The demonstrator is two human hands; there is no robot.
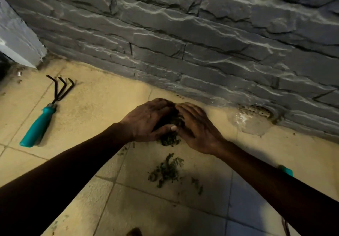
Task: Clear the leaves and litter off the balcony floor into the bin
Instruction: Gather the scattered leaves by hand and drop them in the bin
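A teal-handled hand rake (pixel 39 123) lies on the tiled balcony floor (pixel 88 110), at nine o'clock from a person's hands. The left hand (pixel 146 120) and right hand (pixel 196 129) cup together, fingers curled round a clump of leaves (pixel 170 139) on the floor at the foot of the stone wall (pixel 201 43). Loose leaf scraps (pixel 166 171) lie at six o'clock, and a floor drain (pixel 256 110) sits at three o'clock.
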